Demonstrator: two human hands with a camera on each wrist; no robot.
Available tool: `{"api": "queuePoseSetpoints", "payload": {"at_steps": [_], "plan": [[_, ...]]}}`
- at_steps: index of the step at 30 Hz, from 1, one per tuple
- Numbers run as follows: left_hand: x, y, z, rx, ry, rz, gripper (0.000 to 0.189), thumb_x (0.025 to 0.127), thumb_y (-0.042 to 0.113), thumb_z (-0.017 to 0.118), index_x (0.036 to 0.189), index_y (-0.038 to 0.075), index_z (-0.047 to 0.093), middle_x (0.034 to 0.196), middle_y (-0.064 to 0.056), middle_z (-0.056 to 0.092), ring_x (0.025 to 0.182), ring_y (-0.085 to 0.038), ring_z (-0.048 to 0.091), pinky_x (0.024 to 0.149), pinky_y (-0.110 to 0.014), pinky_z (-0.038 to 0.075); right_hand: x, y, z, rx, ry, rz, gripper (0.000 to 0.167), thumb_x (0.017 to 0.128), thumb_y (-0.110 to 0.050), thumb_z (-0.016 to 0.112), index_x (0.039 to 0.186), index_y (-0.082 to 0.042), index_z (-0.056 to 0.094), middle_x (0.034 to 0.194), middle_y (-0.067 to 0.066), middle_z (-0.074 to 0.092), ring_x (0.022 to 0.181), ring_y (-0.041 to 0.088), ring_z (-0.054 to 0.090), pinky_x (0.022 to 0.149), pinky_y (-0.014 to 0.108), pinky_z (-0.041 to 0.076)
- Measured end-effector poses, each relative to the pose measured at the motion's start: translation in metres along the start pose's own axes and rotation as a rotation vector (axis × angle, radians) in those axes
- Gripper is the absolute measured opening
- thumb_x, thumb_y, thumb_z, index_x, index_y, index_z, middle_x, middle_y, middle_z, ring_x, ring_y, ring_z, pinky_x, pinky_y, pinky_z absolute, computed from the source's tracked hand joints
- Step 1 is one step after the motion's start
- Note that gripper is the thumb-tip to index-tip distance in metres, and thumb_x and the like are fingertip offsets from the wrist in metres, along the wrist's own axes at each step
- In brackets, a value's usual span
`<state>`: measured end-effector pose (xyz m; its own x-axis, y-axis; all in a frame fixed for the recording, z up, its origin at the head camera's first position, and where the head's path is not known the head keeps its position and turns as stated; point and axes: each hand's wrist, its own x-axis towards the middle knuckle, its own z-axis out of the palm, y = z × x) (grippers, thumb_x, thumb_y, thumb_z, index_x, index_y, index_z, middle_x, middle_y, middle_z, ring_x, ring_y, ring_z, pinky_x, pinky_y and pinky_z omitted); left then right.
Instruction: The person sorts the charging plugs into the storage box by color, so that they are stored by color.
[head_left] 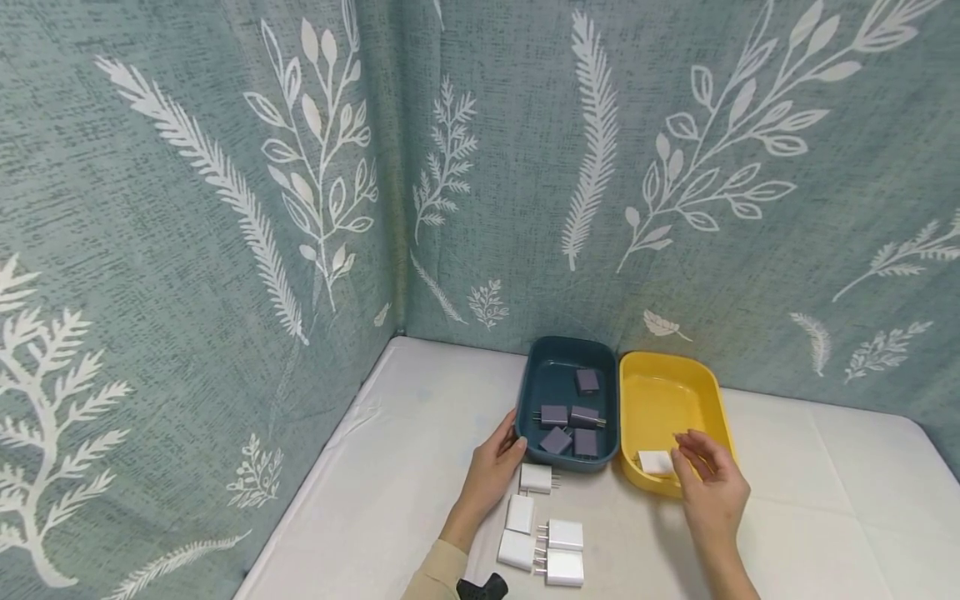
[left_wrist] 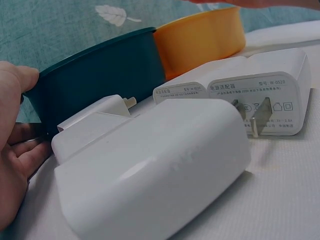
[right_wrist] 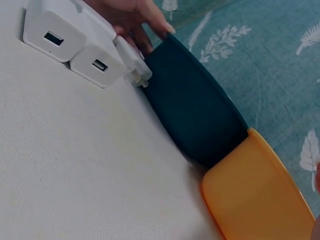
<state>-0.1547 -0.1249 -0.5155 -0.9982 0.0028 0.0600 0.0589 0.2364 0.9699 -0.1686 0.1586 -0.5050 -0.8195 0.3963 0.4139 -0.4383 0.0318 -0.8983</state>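
Note:
My left hand (head_left: 491, 467) grips the near left corner of a dark teal plastic bin (head_left: 527, 392), with one digit at its rim and curled fingers against its outer wall. Several dark purple charger plugs (head_left: 585, 442) lie inside that bin. Over the near end of a yellow bin (head_left: 716, 392) hovers my right hand (head_left: 712, 483), fingers loosely bent. A white charger plug (head_left: 655, 462) is in the yellow bin, close beside the right thumb; I see no grip on it. Several white charger plugs (left_wrist: 150, 165) lie on the table near my left wrist.
The two bins stand side by side on a white-covered table (head_left: 817, 467), close to a green leaf-patterned cloth wall (head_left: 510, 167). More cloth hangs along the left side. A black strap piece (head_left: 483, 586) shows at the left wrist.

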Motion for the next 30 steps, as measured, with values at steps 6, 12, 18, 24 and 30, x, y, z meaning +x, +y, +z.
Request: {"api": "queuePoseSetpoints", "payload": {"at_steps": [6,12,18,24,30], "plan": [[0.0,0.0,0.0,-0.011,0.001,-0.011,0.054,0.101,0.021,0.053,0.151,0.011,0.035,0.148,-0.019,0.046,0.136,-0.033,0.048,0.112,-0.041,0.041,0.0,0.001,-0.002,0.056,-0.004,-0.04,0.033,0.074,0.027,0.064,0.106,0.026,0.056,0.094,0.0,0.073,0.085,0.006,0.072,0.077,0.013,0.058],[-0.002,0.002,-0.001,-0.011,-0.005,-0.001,0.054,0.101,0.021,0.052,0.151,0.009,0.035,0.149,-0.02,0.044,0.136,-0.034,0.047,0.112,-0.041,0.041,-0.001,0.001,-0.003,0.111,-0.013,-0.051,0.034,0.075,0.028,0.062,0.107,0.027,0.054,0.097,0.003,0.073,0.086,0.007,0.073,0.076,0.013,0.058],[0.003,-0.011,0.001,-0.006,0.002,0.007,0.054,0.101,0.025,0.052,0.152,0.014,0.035,0.149,-0.018,0.045,0.136,-0.032,0.047,0.112,-0.04,0.041,-0.003,0.001,-0.005,0.018,-0.017,-0.039,0.034,0.076,0.025,0.064,0.109,0.025,0.056,0.097,-0.002,0.073,0.087,0.005,0.072,0.076,0.012,0.057],[0.008,-0.025,0.003,0.012,-0.007,0.0,0.056,0.101,0.029,0.052,0.153,0.018,0.033,0.15,-0.014,0.046,0.137,-0.029,0.047,0.113,-0.039,0.041,-0.006,0.005,-0.008,-0.066,-0.034,-0.037,0.032,0.077,0.023,0.066,0.108,0.022,0.059,0.097,-0.005,0.073,0.087,0.004,0.071,0.075,0.009,0.056],[0.012,-0.038,0.005,0.007,0.0,0.017,0.056,0.101,0.035,0.052,0.152,0.024,0.034,0.15,-0.01,0.047,0.137,-0.026,0.048,0.112,-0.037,0.042,-0.01,0.006,-0.007,-0.171,-0.052,-0.034,0.032,0.077,0.018,0.07,0.108,0.015,0.063,0.098,-0.008,0.072,0.089,0.002,0.069,0.075,0.009,0.056]]}}
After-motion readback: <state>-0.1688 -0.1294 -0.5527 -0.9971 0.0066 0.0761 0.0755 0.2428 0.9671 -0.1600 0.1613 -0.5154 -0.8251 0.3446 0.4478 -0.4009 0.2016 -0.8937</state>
